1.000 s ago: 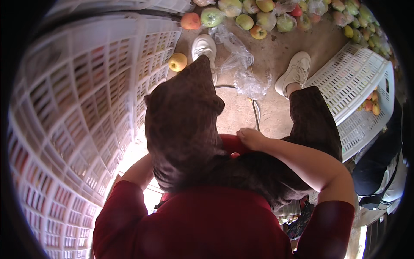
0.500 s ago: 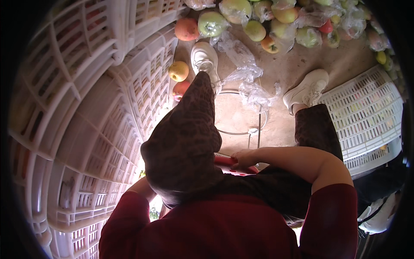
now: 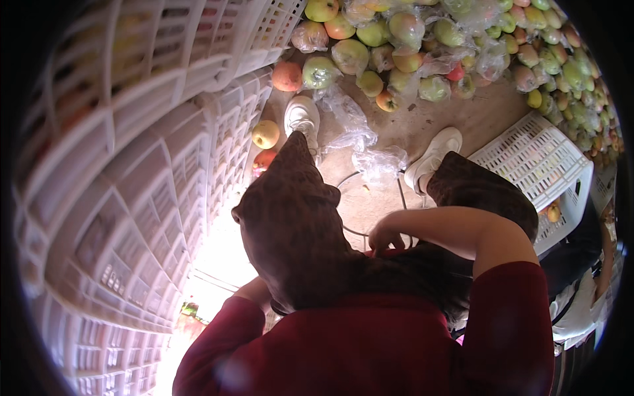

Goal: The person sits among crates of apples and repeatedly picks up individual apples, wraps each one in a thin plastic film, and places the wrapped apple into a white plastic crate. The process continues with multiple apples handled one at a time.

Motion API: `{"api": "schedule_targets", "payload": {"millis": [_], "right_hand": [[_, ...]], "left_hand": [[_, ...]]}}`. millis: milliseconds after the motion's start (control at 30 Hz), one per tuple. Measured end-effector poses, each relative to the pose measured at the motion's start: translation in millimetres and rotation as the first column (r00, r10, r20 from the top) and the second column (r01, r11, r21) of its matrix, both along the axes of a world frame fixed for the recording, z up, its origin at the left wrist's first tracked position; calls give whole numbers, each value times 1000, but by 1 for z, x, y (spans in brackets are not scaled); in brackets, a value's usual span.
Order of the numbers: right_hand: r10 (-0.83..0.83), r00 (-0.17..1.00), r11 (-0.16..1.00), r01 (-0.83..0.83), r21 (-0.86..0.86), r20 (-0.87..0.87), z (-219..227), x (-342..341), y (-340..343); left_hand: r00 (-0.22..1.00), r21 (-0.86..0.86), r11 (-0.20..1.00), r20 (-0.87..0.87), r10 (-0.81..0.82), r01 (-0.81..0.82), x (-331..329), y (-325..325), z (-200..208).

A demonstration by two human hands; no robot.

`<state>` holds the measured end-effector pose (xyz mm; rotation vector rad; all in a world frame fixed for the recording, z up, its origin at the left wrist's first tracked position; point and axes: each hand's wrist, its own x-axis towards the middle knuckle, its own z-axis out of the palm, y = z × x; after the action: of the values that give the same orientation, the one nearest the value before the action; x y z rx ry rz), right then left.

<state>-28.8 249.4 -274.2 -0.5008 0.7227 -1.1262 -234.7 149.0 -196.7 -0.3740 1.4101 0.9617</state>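
My right hand (image 3: 385,232) reaches down between my thighs, its fingers curled at the edge of a red stool seat (image 3: 391,252). Most of the seat is hidden beneath my legs. A dark metal ring (image 3: 349,177) with thin legs shows on the floor just in front. My left forearm (image 3: 256,292) passes down beside my left thigh, which covers the hand, so what it touches is hidden. My white shoes (image 3: 302,117) stand on either side of crumpled clear plastic film (image 3: 351,125).
Stacked white plastic crates (image 3: 158,152) rise along my left side. A large heap of apples (image 3: 406,33), many in clear film, spreads ahead and to the right. A yellow apple (image 3: 265,134) lies by the crates. Another white crate (image 3: 528,162) lies tipped at the right, near a person's arm (image 3: 603,257).
The view has shifted, showing more of the apple heap. My right leg has swung inward, bringing the shoes closer together. Less of the red seat shows under my right hand.
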Motion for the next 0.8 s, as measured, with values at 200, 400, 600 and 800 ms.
{"api": "schedule_targets", "payload": {"millis": [200, 400, 600, 800], "right_hand": [[-304, 835, 617, 540, 573, -459, -12, -51, 39], [-224, 299, 75, 954, 289, -928, 1, -79, 95], [-293, 424, -30, 892, 452, -857, -4, -80, 137], [115, 229, -262, 946, 193, -967, -36, -105, 152]], "left_hand": [[923, 107, 921, 139, 358, -374, 12, -37, 16], [865, 223, 883, -205, 458, -414, -35, -98, 45], [410, 355, 928, -868, 281, 116, -60, 24, 197], [668, 554, 653, -738, 97, 517, -1, 155, 206]]}}
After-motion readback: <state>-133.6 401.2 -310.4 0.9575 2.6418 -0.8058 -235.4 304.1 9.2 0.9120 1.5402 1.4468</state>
